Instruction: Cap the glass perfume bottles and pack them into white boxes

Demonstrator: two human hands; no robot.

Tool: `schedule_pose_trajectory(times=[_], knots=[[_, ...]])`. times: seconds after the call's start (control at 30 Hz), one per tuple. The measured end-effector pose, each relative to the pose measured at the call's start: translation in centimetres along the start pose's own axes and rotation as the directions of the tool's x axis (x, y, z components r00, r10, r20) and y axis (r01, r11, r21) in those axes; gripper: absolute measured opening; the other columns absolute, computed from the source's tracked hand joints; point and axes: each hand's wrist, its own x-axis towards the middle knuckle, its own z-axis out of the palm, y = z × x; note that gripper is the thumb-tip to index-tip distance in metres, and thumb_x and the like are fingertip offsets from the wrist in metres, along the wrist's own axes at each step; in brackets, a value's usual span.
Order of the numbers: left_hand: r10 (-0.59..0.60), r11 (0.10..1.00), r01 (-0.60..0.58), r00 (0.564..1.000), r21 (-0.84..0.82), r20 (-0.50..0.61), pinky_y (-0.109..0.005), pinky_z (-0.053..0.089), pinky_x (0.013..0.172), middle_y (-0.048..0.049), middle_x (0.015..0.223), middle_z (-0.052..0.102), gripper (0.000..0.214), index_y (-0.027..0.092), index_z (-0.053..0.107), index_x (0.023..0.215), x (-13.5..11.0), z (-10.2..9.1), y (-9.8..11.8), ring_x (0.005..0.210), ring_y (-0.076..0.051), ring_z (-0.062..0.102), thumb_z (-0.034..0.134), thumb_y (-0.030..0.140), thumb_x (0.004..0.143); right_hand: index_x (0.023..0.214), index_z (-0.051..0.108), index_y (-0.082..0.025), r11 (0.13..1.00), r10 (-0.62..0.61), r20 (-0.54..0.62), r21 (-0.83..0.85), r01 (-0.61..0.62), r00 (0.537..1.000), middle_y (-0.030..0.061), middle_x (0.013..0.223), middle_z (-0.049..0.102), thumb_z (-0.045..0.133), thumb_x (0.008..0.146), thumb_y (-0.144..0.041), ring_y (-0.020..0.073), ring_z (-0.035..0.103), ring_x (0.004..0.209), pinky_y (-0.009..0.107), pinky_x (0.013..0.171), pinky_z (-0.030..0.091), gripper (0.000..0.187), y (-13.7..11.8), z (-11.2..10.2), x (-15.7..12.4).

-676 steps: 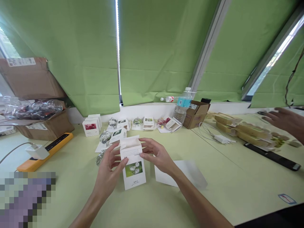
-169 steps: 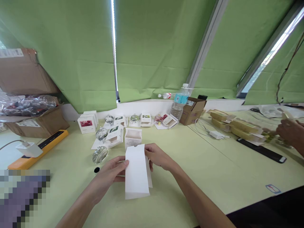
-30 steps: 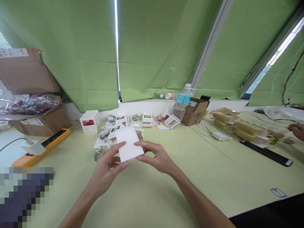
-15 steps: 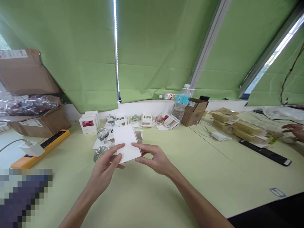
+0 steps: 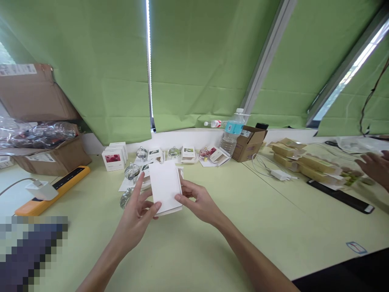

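Two bare hands are logged at centre, a white card box (image 5: 165, 186) being held between them with its plain face upward. The left hand (image 5: 136, 215) is partly open, its thumb laid on the box's lower left edge and one finger raised clear. The right hand (image 5: 197, 202) is curled, the box's right edge being gripped by its fingers (image 5: 187, 190). One glass ornament (image 5: 126, 199) is placed just beyond the left hand, and a second glass ornament (image 5: 132, 171) lies further out. Stacked white boxes (image 5: 113, 158) are set beyond both. Far right of the right hand, a co-worker's hand (image 5: 373, 167) is seen near kraft packets (image 5: 316, 164). Light, even pressure is advised so the card is not creased, with the box kept clear of the glass.
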Motion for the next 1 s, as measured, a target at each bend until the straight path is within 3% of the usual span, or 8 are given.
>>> schedule_pose_trajectory(times=[0.1,0.17,0.27,0.47,0.63,0.83,1.0], knots=[[0.0,0.999,-0.002,0.999,0.041,0.047,-0.035,0.058,0.074,-0.0065,0.139,0.049,0.062,0.034,0.032,0.142,0.2,-0.1,-0.4,0.092,-0.019,0.063,0.059,0.038,0.086,0.121,0.06,-0.021,0.999,0.004,-0.017,-0.036,-0.004,1.0,0.002,0.087,0.065,0.056,0.088,-0.041,0.0157,0.056,0.075,0.026,0.065,0.044,0.039,-0.3,-0.2,0.1],[0.016,0.998,-0.02,0.998,0.053,0.062,-0.035,0.058,0.075,-0.0052,0.141,0.047,0.053,0.033,0.042,0.136,0.3,-0.2,-0.7,0.094,-0.02,0.062,0.059,0.038,0.086,0.104,0.067,-0.019,0.996,0.002,-0.031,-0.086,-0.005,1.0,0.0018,0.083,0.064,0.058,0.086,-0.043,0.0144,0.053,0.071,0.024,0.06,0.042,0.03,-0.4,-0.5,0.1],[0.019,0.999,-0.022,0.997,0.033,0.069,-0.037,0.059,0.078,-0.0036,0.138,0.049,0.049,0.034,0.046,0.133,0.4,-0.3,-1.0,0.099,-0.022,0.062,0.059,0.037,0.086,0.09,0.069,-0.019,0.991,0.027,-0.044,-0.131,-0.032,0.999,0.0002,0.074,0.061,0.062,0.083,-0.045,0.012,0.048,0.063,0.023,0.055,0.037,0.028,-0.2,-0.8,0.0],[-0.006,0.998,-0.003,0.992,0.07,0.129,-0.037,0.059,0.078,-0.003,0.136,0.052,0.041,0.033,0.054,0.126,0.5,-0.4,-1.0,0.108,-0.026,0.06,0.059,0.036,0.085,0.101,0.065,-0.018,0.991,0.128,0.012,0.033,-0.129,0.992,0.0043,0.087,0.067,0.069,0.077,-0.046,0.0143,0.055,0.066,0.023,0.052,0.042,0.037,0.7,-0.5,0.0],[-0.015,0.993,-0.004,0.988,0.12,0.154,-0.036,0.056,0.084,-0.0037,0.135,0.054,0.041,0.032,0.054,0.126,0.6,-0.3,-1.1,0.112,-0.025,0.058,0.059,0.037,0.086,0.097,0.067,-0.016,0.99,0.139,0.004,-0.028,-0.139,0.99,0.0056,0.089,0.069,0.071,0.075,-0.044,0.0168,0.059,0.072,0.025,0.058,0.046,0.036,1.0,-0.4,0.0],[-0.002,0.985,0.0,1.0,0.172,0.013,-0.036,0.058,0.079,-0.0069,0.128,0.057,0.039,0.026,0.054,0.122,0.8,-0.2,-1.8,0.108,-0.024,0.06,0.049,0.047,0.089,0.094,0.067,-0.015,0.994,0.11,-0.114,0.014,-0.109,0.987,0.0062,0.086,0.07,0.07,0.075,-0.044,0.017,0.06,0.068,0.026,0.055,0.049,0.035,0.6,-1.1,0.1],[0.103,0.867,-0.038,0.989,0.497,-0.102,-0.037,0.057,0.076,-0.0053,0.122,0.058,0.034,0.028,0.058,0.115,0.6,0.1,-2.9,0.099,-0.024,0.062,0.051,0.047,0.087,0.083,0.067,-0.013,0.99,0.123,-0.364,0.103,-0.091,0.923,0.0066,0.072,0.068,0.072,0.07,-0.049,0.0153,0.057,0.056,0.026,0.047,0.049,0.039,0.9,-2.4,0.6]])
